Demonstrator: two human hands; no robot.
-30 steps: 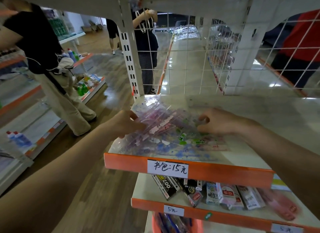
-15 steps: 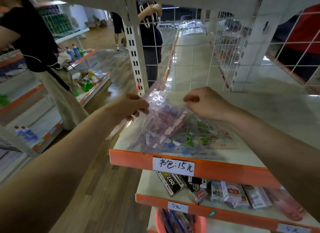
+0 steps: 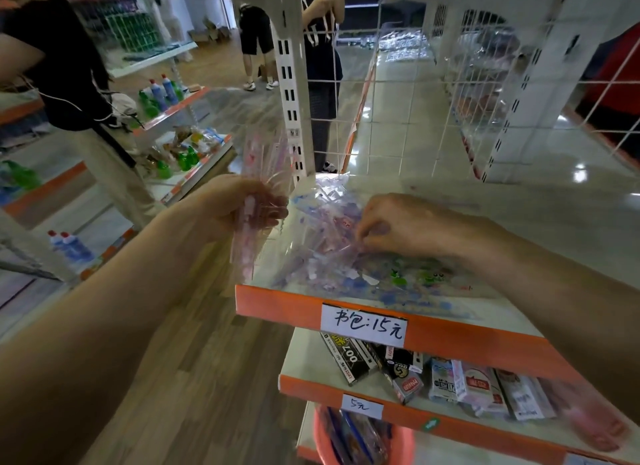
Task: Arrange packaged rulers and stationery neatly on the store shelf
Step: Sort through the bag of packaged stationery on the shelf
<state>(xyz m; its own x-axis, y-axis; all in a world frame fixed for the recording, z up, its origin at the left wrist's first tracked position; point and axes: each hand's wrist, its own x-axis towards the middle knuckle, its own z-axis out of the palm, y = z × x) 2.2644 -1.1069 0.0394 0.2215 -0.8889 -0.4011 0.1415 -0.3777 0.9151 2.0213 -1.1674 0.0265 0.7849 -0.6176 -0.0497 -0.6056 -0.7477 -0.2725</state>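
One pink ruler packet [image 3: 246, 232] gripped upright by left hand [image 3: 221, 213], clear bag [image 3: 322, 257] of rulers at front-left corner of shelf [image 3: 284, 303], pinched by right hand [image 3: 403, 229]

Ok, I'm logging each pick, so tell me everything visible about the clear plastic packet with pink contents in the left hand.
The clear plastic packet is a long, narrow, glossy sleeve with pink and white contents; motion blur hides any print. It stands nearly upright in the air just left of the orange-edged white shelf, beside the pile of clear packets there. The left hand grips its middle.
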